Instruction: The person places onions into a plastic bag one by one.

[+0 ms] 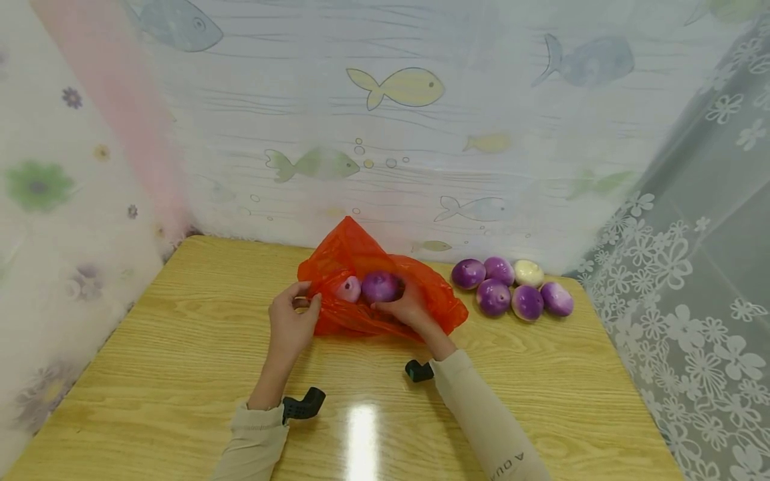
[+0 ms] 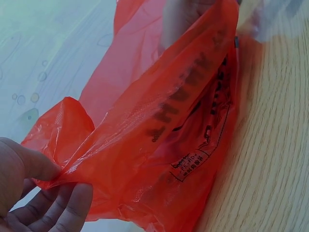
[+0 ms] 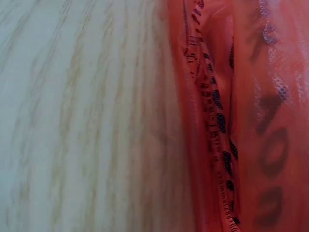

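Observation:
A red plastic bag (image 1: 433, 294) with black print lies on the table, its mouth spread toward me. My left hand (image 1: 293, 319) pinches the bag's left edge between thumb and fingers; the left wrist view shows this hand (image 2: 46, 193) on the bunched plastic (image 2: 145, 159). Inside the bag's mouth, my right hand (image 1: 409, 304) grips a glossy purple onion (image 1: 379, 287), thumb in front of it. A paler pinkish onion (image 1: 349, 288) sits just left of it in the bag. In the right wrist view only the bag (image 3: 270, 145) and table show, not the hand.
Right of the bag, several purple onions (image 1: 493, 297) stand grouped with one whitish onion (image 1: 529, 273) near the table's back right corner. The wooden table (image 1: 180, 374) meets a fish-patterned curtain (image 1: 385, 160) behind. A flowered sheer curtain (image 1: 680, 321) hangs along the right side.

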Action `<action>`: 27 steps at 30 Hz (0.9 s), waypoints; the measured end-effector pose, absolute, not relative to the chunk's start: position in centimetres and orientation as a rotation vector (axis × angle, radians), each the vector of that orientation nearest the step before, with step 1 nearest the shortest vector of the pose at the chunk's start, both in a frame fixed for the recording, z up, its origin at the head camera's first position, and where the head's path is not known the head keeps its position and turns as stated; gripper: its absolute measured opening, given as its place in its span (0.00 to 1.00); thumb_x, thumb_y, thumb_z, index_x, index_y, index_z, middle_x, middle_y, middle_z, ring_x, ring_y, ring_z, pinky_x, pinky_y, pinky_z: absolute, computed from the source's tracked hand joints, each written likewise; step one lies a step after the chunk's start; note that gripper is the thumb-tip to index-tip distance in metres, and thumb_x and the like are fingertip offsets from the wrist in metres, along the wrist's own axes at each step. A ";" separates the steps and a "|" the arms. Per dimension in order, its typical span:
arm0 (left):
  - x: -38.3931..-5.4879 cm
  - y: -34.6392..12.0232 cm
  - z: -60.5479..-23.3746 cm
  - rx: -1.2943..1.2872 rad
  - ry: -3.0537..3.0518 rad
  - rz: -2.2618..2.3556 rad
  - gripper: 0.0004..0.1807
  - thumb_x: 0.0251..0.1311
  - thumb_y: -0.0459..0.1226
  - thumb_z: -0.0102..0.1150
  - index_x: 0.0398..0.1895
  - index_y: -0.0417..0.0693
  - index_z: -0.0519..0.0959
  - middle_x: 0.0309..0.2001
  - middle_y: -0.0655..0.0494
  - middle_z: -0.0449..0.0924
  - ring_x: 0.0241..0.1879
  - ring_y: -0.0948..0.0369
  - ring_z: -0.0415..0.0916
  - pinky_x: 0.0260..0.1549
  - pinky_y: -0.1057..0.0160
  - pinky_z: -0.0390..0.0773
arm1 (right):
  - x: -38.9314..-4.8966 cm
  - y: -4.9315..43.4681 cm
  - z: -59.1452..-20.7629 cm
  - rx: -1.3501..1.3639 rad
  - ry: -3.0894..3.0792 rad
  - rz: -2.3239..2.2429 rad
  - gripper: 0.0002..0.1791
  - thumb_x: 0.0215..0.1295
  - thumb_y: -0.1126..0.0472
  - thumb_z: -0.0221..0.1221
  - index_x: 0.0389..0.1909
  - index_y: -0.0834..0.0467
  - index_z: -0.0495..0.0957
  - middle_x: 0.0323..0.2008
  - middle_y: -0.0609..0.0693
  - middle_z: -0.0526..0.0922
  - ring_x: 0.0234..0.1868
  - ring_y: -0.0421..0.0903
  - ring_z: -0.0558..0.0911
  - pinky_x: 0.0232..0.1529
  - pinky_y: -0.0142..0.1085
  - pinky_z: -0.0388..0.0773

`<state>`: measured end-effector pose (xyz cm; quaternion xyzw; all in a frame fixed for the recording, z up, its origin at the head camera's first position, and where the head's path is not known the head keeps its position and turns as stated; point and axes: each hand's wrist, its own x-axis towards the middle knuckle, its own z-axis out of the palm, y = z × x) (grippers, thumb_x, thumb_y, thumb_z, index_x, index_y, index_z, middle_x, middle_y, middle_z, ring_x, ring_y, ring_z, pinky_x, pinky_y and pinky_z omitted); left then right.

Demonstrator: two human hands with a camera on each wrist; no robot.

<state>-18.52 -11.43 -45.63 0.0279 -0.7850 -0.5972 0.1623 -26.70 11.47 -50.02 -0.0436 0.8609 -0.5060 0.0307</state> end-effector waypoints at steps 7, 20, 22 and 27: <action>-18.5 -11.5 -45.6 0.091 -2.218 -1.725 0.12 0.66 0.27 0.60 0.51 0.31 0.81 0.46 0.37 0.82 0.39 0.46 0.80 0.30 0.79 0.80 | -26.0 12.2 -48.5 -0.191 2.628 -1.492 0.45 0.57 0.57 0.74 0.71 0.64 0.62 0.66 0.65 0.70 0.66 0.64 0.72 0.69 0.58 0.70; -18.5 -11.8 -45.4 0.114 -2.214 -1.679 0.12 0.66 0.27 0.60 0.51 0.31 0.82 0.45 0.37 0.83 0.37 0.51 0.81 0.32 0.81 0.78 | -25.1 14.3 -44.7 -0.258 2.573 -1.381 0.48 0.61 0.59 0.71 0.76 0.66 0.55 0.72 0.65 0.65 0.70 0.63 0.69 0.69 0.56 0.70; -18.5 -11.8 -45.4 0.107 -2.202 -1.676 0.12 0.65 0.27 0.61 0.50 0.31 0.82 0.45 0.36 0.83 0.36 0.53 0.81 0.31 0.81 0.78 | -24.6 14.7 -43.7 -0.314 2.565 -1.369 0.46 0.61 0.60 0.71 0.75 0.67 0.58 0.70 0.65 0.68 0.68 0.64 0.70 0.68 0.56 0.71; -18.5 -11.9 -45.3 0.087 -2.177 -1.676 0.12 0.65 0.26 0.61 0.50 0.31 0.82 0.45 0.36 0.83 0.35 0.52 0.81 0.32 0.81 0.78 | -23.1 15.9 -41.5 -0.505 2.553 -1.377 0.35 0.63 0.59 0.70 0.69 0.65 0.70 0.63 0.63 0.77 0.62 0.61 0.77 0.63 0.53 0.78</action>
